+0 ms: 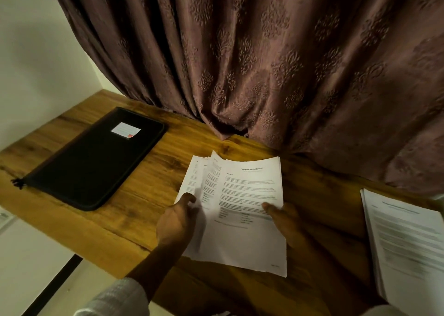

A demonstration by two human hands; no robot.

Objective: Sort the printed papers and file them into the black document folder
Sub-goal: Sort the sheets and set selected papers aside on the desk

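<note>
Left of frame, on the counter [156,171], lies the folder [96,162], closed. At centre, the left hand [176,219] grips the fanned papers [249,195] at their left edge; the right hand [286,222] pinches their right edge, thumb on top. A second stack [406,243] lies at right.

Your left hand [176,219] pinches the fanned papers [249,195], with the fingers gone underneath and only the thumb on top. Your right hand [286,222] at the sheets' right edge is too dim to tell how its fingers lie. The lower sheets show only as strips at the left, their print too small to read. The second stack [406,243], lower right, is cut off by the frame and its text is smeared. The folder label [125,130], upper left, can't be read.
</note>
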